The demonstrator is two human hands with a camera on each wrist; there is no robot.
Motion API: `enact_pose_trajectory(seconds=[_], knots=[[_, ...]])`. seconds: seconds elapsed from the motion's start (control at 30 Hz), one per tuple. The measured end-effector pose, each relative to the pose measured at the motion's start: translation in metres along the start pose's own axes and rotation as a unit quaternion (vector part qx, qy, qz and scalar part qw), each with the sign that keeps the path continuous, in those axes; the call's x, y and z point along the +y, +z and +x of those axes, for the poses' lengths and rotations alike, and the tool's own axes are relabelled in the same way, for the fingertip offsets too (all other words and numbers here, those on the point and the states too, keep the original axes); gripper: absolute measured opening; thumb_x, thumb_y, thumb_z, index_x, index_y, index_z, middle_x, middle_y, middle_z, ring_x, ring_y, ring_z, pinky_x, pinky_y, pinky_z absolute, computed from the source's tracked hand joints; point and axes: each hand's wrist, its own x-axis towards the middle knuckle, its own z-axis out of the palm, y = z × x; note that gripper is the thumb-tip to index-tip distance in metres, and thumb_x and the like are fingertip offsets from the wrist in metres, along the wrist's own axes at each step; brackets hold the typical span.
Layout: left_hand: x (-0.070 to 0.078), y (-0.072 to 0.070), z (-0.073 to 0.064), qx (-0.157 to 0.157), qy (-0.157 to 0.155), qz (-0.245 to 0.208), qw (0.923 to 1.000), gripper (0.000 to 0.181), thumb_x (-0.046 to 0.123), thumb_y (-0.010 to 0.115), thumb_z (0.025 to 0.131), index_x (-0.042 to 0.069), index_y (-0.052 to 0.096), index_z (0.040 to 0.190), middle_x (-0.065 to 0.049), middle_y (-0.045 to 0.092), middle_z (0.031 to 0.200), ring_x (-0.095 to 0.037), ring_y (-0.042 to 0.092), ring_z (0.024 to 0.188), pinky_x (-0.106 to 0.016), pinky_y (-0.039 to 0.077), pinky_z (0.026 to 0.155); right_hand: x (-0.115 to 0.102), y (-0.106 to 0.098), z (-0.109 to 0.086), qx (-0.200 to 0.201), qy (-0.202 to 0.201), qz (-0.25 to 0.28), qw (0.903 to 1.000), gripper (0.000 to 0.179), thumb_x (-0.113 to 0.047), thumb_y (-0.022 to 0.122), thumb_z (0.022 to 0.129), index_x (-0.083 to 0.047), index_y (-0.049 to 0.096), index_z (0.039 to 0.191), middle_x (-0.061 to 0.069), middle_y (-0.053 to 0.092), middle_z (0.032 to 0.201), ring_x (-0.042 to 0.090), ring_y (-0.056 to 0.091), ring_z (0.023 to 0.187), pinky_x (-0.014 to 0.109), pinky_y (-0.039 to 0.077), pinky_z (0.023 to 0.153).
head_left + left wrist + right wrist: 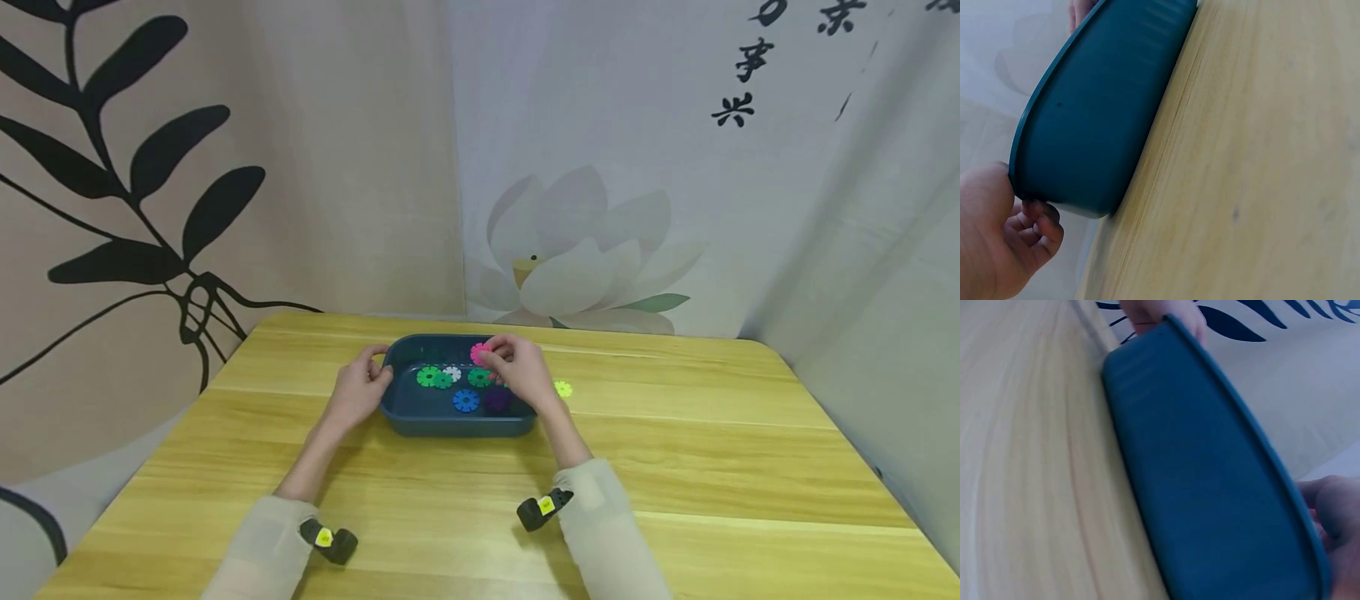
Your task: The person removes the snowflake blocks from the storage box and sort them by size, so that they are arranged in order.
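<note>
A dark teal plastic tub (461, 427) stands on the table, with several notched, flower-shaped plastic discs in it. Among them are a blue disc (466, 401), a green disc (428, 377), a white disc (452, 374) and a dark purple disc (497, 400). My left hand (357, 385) grips the tub's left rim, thumb on one side and fingers curled under the edge in the left wrist view. Over the tub's right part, my right hand (521, 367) pinches a pink disc (478, 354) between thumb and fingers. In the right wrist view the tub wall hides that disc.
A yellow disc (563, 389) lies on the wooden table (712, 467) just right of the tub, close by the right wrist. Behind the table's far edge hangs a printed curtain (360, 167). Dark wrist cameras (330, 540) sit on both sleeves.
</note>
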Motion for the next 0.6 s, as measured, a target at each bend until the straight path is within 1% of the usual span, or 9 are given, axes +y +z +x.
enact_pose_trajectory(seconds=[0.1,0.23,0.43,0.5,0.57,0.6], knots=[[-0.001,0.000,0.000,-0.001,-0.002,0.000,1.0000,0.040,0.007,0.054,0.100,-0.006,0.051,0.138,-0.006,0.052,0.073,-0.018,0.046,0.058,-0.028,0.038,0.053,-0.002,-0.006,-0.003,0.007,-0.003,0.010,0.9999,0.017,-0.015,0.068,0.098,0.001,0.065,0.104,0.021,0.071,0.089,0.044,0.067,0.076,0.046,0.058,0.068],[-0.002,-0.001,0.000,-0.001,-0.002,0.000,1.0000,0.040,0.006,0.055,0.101,-0.006,0.051,0.139,-0.007,0.052,0.073,-0.018,0.046,0.058,-0.027,0.037,0.052,-0.005,-0.015,-0.006,0.026,-0.007,0.012,0.9996,0.018,-0.015,0.068,0.098,0.001,0.065,0.107,0.021,0.070,0.089,0.042,0.067,0.075,0.046,0.058,0.069],[-0.002,-0.001,-0.001,-0.002,-0.003,-0.003,1.0000,0.040,0.006,0.055,0.101,-0.005,0.051,0.138,-0.006,0.051,0.073,-0.018,0.046,0.058,-0.028,0.038,0.053,-0.006,-0.031,-0.009,0.041,-0.003,0.038,0.9984,0.019,-0.012,0.065,0.100,0.002,0.064,0.112,0.026,0.069,0.093,0.040,0.067,0.073,0.057,0.055,0.075],[-0.002,-0.001,-0.001,-0.003,-0.003,-0.004,1.0000,0.040,0.006,0.055,0.101,-0.005,0.051,0.138,-0.006,0.051,0.073,-0.019,0.046,0.058,-0.028,0.039,0.054,-0.005,-0.036,-0.010,0.043,0.002,0.038,0.9983,0.019,-0.012,0.064,0.100,0.002,0.063,0.113,0.027,0.068,0.094,0.039,0.067,0.073,0.056,0.056,0.075],[-0.002,-0.001,-0.001,-0.003,-0.002,-0.005,1.0000,0.039,0.006,0.055,0.101,-0.005,0.051,0.138,-0.006,0.051,0.073,-0.019,0.046,0.059,-0.029,0.039,0.054,-0.003,-0.041,-0.012,0.046,0.005,0.033,0.9984,0.019,-0.011,0.064,0.100,0.002,0.063,0.114,0.027,0.068,0.094,0.037,0.068,0.073,0.053,0.057,0.074],[-0.001,-0.001,0.000,-0.003,-0.002,-0.006,1.0000,0.039,0.006,0.055,0.101,-0.005,0.051,0.138,-0.006,0.051,0.072,-0.019,0.046,0.059,-0.029,0.039,0.054,-0.002,-0.043,-0.012,0.049,0.006,0.032,0.9983,0.020,-0.011,0.064,0.100,0.003,0.063,0.114,0.027,0.068,0.093,0.039,0.068,0.074,0.051,0.058,0.073]])
